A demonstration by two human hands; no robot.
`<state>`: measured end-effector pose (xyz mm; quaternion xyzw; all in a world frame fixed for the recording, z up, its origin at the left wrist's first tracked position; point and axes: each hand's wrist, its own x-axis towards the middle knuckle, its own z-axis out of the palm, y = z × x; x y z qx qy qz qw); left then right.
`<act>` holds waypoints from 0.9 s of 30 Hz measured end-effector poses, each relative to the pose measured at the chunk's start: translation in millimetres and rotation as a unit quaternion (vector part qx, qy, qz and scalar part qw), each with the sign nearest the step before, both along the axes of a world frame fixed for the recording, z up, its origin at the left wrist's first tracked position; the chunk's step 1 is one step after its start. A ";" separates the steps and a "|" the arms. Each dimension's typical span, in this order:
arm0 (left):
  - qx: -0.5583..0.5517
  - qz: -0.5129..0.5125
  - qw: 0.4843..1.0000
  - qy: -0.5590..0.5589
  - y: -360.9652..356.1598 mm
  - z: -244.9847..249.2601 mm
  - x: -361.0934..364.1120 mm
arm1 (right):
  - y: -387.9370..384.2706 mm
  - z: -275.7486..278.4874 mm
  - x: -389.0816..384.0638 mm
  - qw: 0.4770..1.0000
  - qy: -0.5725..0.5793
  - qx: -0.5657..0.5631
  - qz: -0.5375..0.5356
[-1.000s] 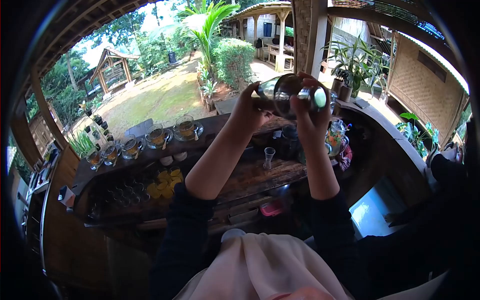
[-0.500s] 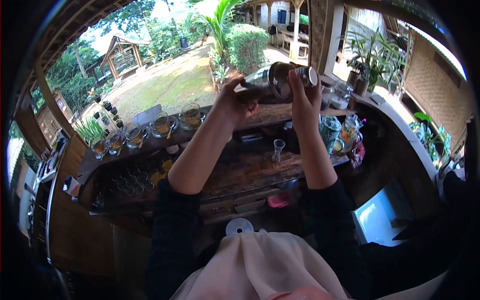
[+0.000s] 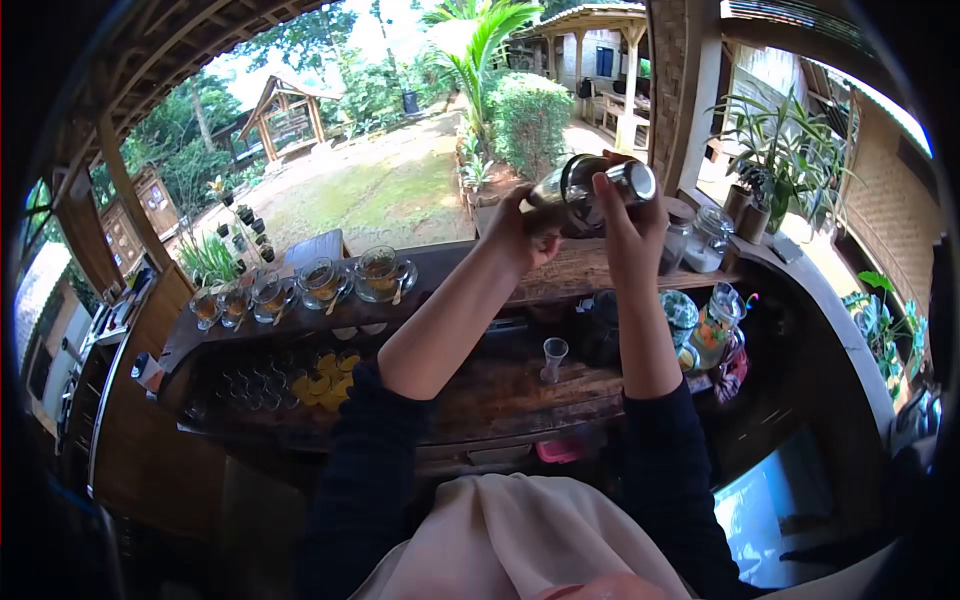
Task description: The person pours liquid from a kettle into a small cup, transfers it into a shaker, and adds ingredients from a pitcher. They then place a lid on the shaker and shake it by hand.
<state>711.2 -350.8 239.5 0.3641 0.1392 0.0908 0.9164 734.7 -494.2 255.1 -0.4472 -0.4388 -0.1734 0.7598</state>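
Shaker (image 3: 578, 198), tilted nearly onto its side, is up in the air, above and a little right of the small glass (image 3: 553, 362). The left hand (image 3: 517, 240) has its fingers curled round the shaker's left end; the right hand (image 3: 637, 215) grips the other, fingers wrapped round the far side and thumb laid along the near one. Both sets of fingers are spread only as wide as the metal between them (their tips are partly hidden). The small glass, narrow at the waist, stands upright on the dark wooden table (image 3: 480, 392). To the right of the small glass are a pitcher (image 3: 712, 335) with a colourful filling and, farther back, a jar (image 3: 706, 245) with something white in it. Left of the small glass are yellow glasses (image 3: 325, 382), then clear glasses (image 3: 262, 388); farther back on that side, five cups (image 3: 379, 266) of amber drink form a row.
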 end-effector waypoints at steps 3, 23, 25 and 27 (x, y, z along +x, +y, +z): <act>0.102 -0.061 0.938 -0.325 -32.2 8.5 11.0 | -14.2 13.9 -9.1 0.963 -0.227 0.045 -0.138; 0.238 -0.014 0.822 -0.517 -1.2 34.8 -5.0 | -6.4 15.8 16.8 0.850 -0.488 0.162 -0.117; 0.093 -0.067 0.940 -0.322 31.6 29.9 11.6 | 6.9 7.9 30.0 0.853 -0.481 0.173 -0.112; 0.143 -0.035 0.942 -0.300 52.6 10.5 34.5 | 44.1 6.1 56.1 0.955 -0.276 0.104 -0.018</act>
